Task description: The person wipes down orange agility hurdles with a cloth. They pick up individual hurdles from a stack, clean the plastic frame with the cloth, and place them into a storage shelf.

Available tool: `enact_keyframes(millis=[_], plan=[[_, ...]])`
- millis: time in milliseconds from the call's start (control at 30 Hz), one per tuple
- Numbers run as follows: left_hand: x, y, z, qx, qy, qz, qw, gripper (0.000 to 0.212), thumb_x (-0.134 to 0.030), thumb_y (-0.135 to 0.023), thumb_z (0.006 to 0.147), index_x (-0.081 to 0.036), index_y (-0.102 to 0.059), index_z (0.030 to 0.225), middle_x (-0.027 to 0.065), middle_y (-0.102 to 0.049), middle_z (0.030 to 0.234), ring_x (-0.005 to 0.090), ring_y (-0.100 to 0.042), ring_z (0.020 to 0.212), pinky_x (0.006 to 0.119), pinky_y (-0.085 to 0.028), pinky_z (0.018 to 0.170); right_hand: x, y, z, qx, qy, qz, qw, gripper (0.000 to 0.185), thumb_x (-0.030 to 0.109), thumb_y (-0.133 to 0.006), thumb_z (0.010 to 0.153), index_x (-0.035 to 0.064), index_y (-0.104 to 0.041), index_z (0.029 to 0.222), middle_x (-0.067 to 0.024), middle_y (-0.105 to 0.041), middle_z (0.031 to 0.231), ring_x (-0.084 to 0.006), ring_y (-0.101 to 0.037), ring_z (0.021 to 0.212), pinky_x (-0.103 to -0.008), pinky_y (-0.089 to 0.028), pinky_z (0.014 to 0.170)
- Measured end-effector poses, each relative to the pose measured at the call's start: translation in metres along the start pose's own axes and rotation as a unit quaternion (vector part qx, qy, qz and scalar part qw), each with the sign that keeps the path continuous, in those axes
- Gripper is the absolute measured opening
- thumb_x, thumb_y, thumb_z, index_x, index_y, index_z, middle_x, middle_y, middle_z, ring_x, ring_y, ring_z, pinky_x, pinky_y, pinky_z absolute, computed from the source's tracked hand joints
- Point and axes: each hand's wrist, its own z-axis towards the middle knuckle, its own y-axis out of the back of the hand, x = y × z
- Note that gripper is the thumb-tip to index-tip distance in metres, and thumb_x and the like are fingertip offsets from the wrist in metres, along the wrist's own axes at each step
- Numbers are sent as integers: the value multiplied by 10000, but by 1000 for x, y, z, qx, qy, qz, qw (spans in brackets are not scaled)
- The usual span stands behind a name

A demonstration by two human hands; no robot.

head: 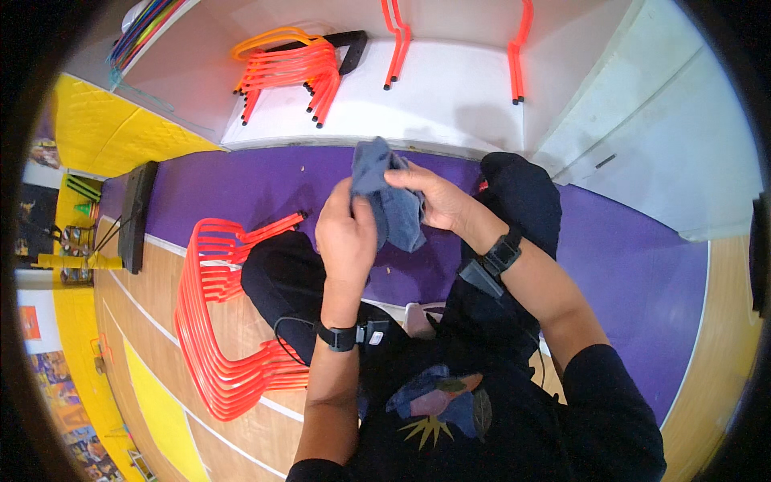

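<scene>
A crumpled blue-grey cloth (pixel 394 205) is held up between my two hands, over the purple floor. My left hand (pixel 349 232) grips its left side, with the thumb on top. On the other side, my right hand (pixel 427 193) pinches the cloth's upper right part between thumb and fingers. Beside my left knee lies a nested stack of orange-red plastic hurdles (pixel 211 355) on the floor. Ahead, on a white cabinet shelf, stand more orange-red hurdles (pixel 292 72) with a yellow-orange one (pixel 259 43) behind them.
The white shelf (pixel 446 114) also bears upright orange hurdle legs (pixel 397 57) near its middle and others (pixel 516 72) at its right. A white cabinet door (pixel 650 156) is at the right. A long black object (pixel 137 217) and yellow padding (pixel 120 129) are at the left.
</scene>
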Motion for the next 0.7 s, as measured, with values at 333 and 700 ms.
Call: enact_keyframes(millis=[333, 700], plan=[[37, 24, 2, -32, 146, -300, 942, 222, -80, -508, 883, 26, -588, 1060, 43, -607, 992, 109, -544, 867, 235, -430, 795, -13, 21, 13, -135, -96, -36, 986, 291, 98, -538, 847, -32, -533, 1107, -125, -616, 975, -229, -643, 860, -366, -541, 783], [-16, -9, -28, 142, -149, -5, 979, 373, -204, -688, 732, -51, -557, 1046, 217, -451, 1312, 400, -394, 1248, 514, -278, 1036, -19, 26, 18, -62, -95, 143, 983, 394, 350, -366, 952, 50, -600, 1054, -121, -644, 914, -236, -639, 800, -371, -545, 734]])
